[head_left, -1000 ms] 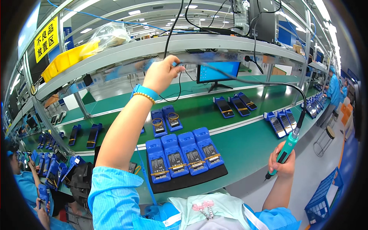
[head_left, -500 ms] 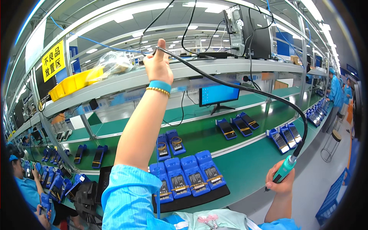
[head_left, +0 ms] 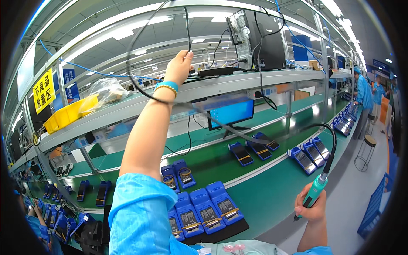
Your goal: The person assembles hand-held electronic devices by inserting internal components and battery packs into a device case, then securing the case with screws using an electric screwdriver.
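Note:
My left hand (head_left: 179,66) is raised high above the upper shelf (head_left: 127,106), closed on a black cable (head_left: 140,87) that loops overhead and runs down to the tool. A blue wristband and a bead bracelet sit on that wrist. My right hand (head_left: 311,207) is low at the right, gripping a teal electric screwdriver (head_left: 316,190) upright with its tip pointing down beside the green workbench (head_left: 272,191). Below my left arm, several blue fixtures holding phone-like devices (head_left: 206,210) lie on a black mat at the bench's front edge.
A small monitor (head_left: 231,114) stands on the bench under the shelf. A computer tower (head_left: 257,38) and a yellow bin (head_left: 68,114) sit on the upper shelf. More blue fixtures (head_left: 250,151) lie along the bench. Workers in blue (head_left: 364,95) stand far right beside a stool (head_left: 365,151).
My left hand has gone up from the shelf edge to well above it, pulling the black cable higher. My right hand still holds the screwdriver low at the right.

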Motion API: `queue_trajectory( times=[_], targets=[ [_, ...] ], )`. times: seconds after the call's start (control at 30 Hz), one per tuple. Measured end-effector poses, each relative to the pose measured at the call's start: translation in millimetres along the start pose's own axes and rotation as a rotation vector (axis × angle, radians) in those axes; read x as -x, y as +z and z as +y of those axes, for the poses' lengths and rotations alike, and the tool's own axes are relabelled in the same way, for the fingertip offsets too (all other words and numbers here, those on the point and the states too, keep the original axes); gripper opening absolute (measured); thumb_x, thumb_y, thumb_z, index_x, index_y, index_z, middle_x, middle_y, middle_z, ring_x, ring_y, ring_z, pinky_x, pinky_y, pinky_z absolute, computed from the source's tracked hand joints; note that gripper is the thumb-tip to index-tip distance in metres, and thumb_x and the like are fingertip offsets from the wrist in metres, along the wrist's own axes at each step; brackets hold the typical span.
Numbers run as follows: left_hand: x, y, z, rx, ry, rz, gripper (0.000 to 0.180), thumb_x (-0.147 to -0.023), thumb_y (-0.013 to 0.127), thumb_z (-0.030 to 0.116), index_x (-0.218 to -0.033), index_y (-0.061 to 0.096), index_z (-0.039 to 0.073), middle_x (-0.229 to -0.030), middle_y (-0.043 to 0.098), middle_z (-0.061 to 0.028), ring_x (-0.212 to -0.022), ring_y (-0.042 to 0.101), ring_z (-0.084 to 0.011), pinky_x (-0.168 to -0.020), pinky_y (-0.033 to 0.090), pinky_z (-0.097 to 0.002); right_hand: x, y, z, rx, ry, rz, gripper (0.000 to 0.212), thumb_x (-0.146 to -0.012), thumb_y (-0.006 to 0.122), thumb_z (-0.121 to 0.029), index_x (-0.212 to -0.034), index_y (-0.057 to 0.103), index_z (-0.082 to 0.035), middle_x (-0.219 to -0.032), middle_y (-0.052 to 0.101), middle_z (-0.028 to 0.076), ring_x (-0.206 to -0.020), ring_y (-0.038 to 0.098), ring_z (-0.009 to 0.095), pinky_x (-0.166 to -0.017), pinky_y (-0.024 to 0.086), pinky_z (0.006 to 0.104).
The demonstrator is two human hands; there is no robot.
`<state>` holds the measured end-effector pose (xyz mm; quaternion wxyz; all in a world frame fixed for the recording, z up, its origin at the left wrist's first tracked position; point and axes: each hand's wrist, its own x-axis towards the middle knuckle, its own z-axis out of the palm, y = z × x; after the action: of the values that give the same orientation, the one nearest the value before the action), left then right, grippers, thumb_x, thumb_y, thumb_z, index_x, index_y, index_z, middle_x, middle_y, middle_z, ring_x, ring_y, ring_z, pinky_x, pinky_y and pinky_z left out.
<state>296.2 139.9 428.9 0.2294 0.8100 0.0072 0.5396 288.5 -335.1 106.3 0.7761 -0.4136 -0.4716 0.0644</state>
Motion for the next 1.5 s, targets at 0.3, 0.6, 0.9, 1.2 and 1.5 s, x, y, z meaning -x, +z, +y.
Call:
queue_trajectory(
  times=[0.3,0.6,0.9,1.2,1.5],
  targets=[
    [112,-23,26,-0.304,0.445,-0.088,0.015,-0.095,0.065,0.016,-0.092,0.065,0.001,-0.1,0.062,-0.014,-0.094,0.058,-0.0356,-0.086,0.049,-0.039,2,7,-5,-0.013,0.004,0.045,0.044,-0.067,0.077,0.01,-0.102,0.052,0.001,-0.058,0.052,0.005,-0.05,0.052,0.011,-0.047,0.041,0.0261],
    [181,-43,-8,-0.671,0.715,-0.207,0.006,-0.08,0.071,0.01,-0.085,0.075,0.008,-0.116,0.059,-0.0058,-0.121,0.051,-0.0286,-0.113,0.038,-0.0517,-6,42,-27,0.214,0.153,-0.002,0.041,-0.064,0.082,0.004,-0.098,0.06,-0.001,-0.065,0.06,0.004,-0.055,0.057,0.009,-0.051,0.043,0.0253],
    [209,-59,16,-0.575,0.516,-0.272,0.078,-0.084,0.072,0.011,-0.152,0.034,0.002,-0.156,0.037,-0.0175,-0.148,0.03,-0.0359,-0.118,0.033,-0.0442,-3,66,-28,0.736,0.284,-0.012,0.044,-0.067,0.083,-0.007,-0.103,0.059,0.001,-0.07,0.063,0.003,-0.061,0.056,0.01,-0.057,0.045,0.028],
    [289,-97,65,-0.408,0.318,-0.264,0.076,-0.081,0.075,0.01,-0.15,0.042,0.007,-0.157,0.035,-0.0182,-0.144,0.033,-0.0389,-0.118,0.031,-0.0464,-16,69,13,0.294,0.262,0.029,0.058,-0.064,0.086,-0.002,-0.11,0.05,-0.004,-0.073,0.059,0.004,-0.059,0.056,0.013,-0.052,0.046,0.026],
    [381,-173,96,-0.144,-0.057,-0.87,0.077,-0.078,0.083,0.026,-0.144,0.05,0.006,-0.154,0.039,-0.0222,-0.139,0.042,-0.0407,-0.114,0.036,-0.0464,-58,130,51,-0.388,0.315,-0.15,0.048,-0.08,0.073,0.0,-0.117,0.041,-0.003,-0.103,0.049,0.01,-0.082,0.055,0.017,-0.051,0.051,0.0287]
  ],
)
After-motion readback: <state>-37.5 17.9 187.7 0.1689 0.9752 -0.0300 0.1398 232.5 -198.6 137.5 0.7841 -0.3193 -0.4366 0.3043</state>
